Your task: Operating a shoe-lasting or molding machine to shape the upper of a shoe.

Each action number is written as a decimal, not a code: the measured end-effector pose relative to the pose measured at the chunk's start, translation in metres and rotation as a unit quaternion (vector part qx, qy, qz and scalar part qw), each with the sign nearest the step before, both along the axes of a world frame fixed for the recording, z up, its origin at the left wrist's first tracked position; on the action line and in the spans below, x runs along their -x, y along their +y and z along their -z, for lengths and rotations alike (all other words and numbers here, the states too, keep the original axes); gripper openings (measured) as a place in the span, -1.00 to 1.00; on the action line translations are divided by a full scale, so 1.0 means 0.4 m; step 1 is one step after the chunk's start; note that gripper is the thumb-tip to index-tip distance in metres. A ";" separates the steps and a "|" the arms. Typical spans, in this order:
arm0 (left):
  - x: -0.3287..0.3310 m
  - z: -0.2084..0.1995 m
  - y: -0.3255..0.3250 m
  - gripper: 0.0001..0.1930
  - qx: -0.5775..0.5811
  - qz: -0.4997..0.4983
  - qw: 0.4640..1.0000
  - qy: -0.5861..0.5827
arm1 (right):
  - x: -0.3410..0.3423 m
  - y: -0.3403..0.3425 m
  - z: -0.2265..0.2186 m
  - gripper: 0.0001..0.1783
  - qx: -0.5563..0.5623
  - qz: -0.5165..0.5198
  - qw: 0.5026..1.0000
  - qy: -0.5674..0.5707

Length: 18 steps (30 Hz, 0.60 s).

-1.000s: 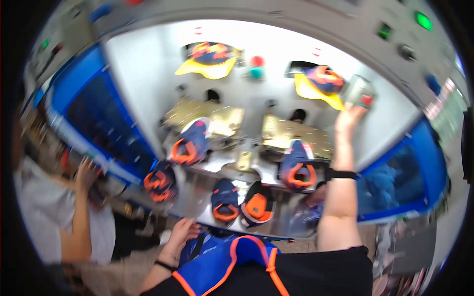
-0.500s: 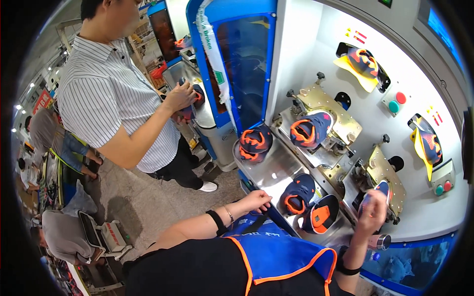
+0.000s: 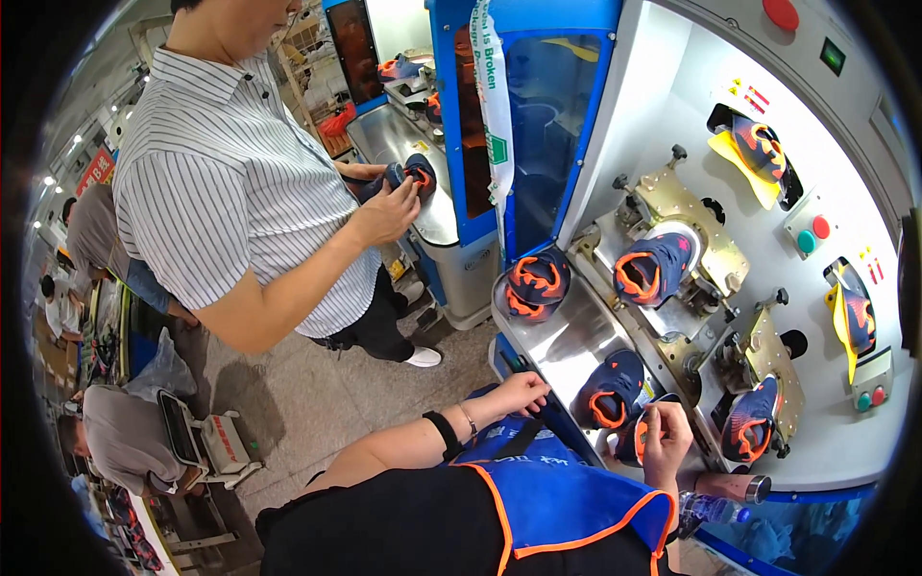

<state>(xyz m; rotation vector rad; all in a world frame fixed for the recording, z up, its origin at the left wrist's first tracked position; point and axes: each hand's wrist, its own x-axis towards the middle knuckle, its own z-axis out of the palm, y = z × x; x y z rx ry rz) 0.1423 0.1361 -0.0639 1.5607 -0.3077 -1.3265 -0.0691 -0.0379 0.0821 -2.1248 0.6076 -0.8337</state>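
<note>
My right hand (image 3: 667, 442) is closed on the upper edge of a navy shoe with orange lining (image 3: 629, 442) at the near end of the metal tray (image 3: 573, 331); the hand hides part of it. Touching it on the left, another navy-and-orange shoe (image 3: 613, 389) lies on the tray. My left hand (image 3: 523, 392) hovers by the tray's near-left edge, fingers curled together, with nothing visible in them. Two more shoes sit in the machine, one at the left clamp (image 3: 653, 269) and one at the right clamp (image 3: 751, 420).
Stacked shoes (image 3: 538, 283) occupy the tray's far-left corner. On the machine's back wall are yellow-trimmed shoe uppers (image 3: 759, 149) and red and green buttons (image 3: 813, 232). A metal flask (image 3: 735, 487) lies at my right. A co-worker in a striped shirt (image 3: 211, 182) holds a shoe at the left.
My right hand has left the right clamp and come down to the near shoe on the tray, taking hold of it. My left hand stays by the tray edge. The view has shifted slightly.
</note>
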 end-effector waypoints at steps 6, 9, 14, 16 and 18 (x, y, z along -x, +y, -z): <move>-0.011 0.000 0.007 -0.69 0.015 0.005 1.000 -0.012 | -0.045 0.033 0.126 -0.76 0.172 -0.063 0.960 0.212; -0.014 0.007 0.010 -0.68 0.024 0.003 0.999 -0.021 | -0.031 0.047 0.206 -0.59 0.197 -0.094 0.931 0.293; -0.033 0.026 0.014 -0.67 0.017 0.008 1.000 -0.023 | -0.012 0.030 0.292 -0.69 0.265 -0.085 0.899 0.339; -0.035 0.038 0.019 -0.67 0.016 0.008 1.000 -0.022 | -0.009 0.021 0.297 -0.73 0.285 -0.055 0.884 0.365; -0.034 0.041 0.017 -0.68 0.015 0.003 1.000 -0.021 | -0.005 0.021 0.291 -0.75 0.270 -0.045 0.878 0.393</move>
